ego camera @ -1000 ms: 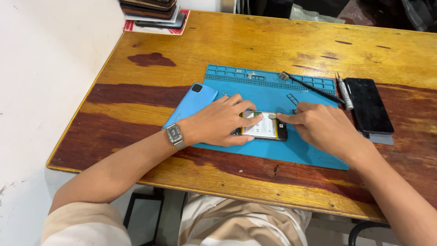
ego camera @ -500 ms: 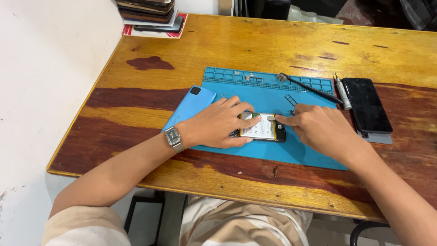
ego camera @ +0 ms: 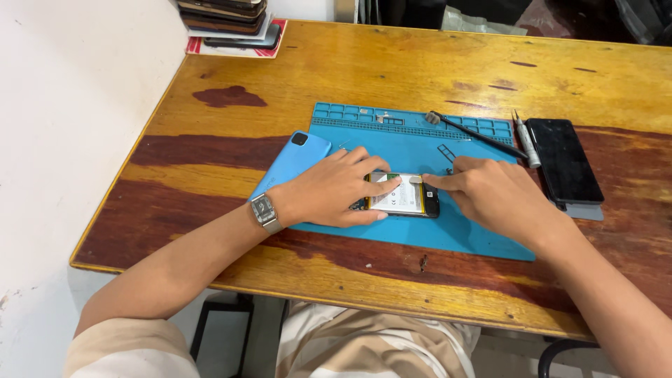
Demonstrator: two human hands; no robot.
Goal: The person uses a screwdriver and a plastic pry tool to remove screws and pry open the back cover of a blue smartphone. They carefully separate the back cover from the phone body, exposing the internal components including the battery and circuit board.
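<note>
I see my left hand [ego camera: 334,189] pressed flat, fingers spread, pinning the opened black phone with its pale battery [ego camera: 404,196] to the blue silicone work mat [ego camera: 392,231] so it cannot slide, while my right hand [ego camera: 493,196] pokes a fingertip at its top edge

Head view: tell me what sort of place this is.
Probably a phone repair bench. An opened phone lies under both hands on a blue repair mat, with a screwdriver and a black phone beside it on the wooden table.
</note>
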